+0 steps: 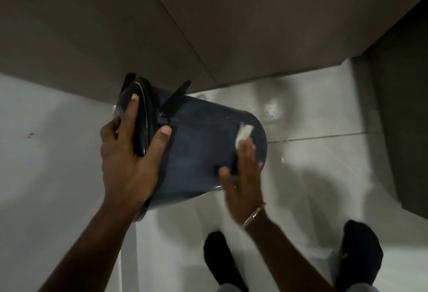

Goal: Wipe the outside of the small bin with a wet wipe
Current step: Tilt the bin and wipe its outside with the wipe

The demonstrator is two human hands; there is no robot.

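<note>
A small dark blue bin (pixel 201 138) hangs tipped on its side above the floor, lid end to the left, base to the right. My left hand (pixel 129 152) grips it at the black lid rim, thumb on the body and fingers over the lid. A black handle (pixel 176 97) sticks up from the top edge. My right hand (pixel 243 176) lies flat against the bin's outer wall near the base and presses a white wet wipe (pixel 243 134) onto it; the wipe shows past my fingertips.
Glossy white floor tiles (pixel 312 157) lie below. Brown cabinet fronts (pixel 139 25) stand behind the bin, and another dark cabinet (pixel 407 118) stands at the right. My two feet in black footwear (pixel 359 252) stand at the bottom right.
</note>
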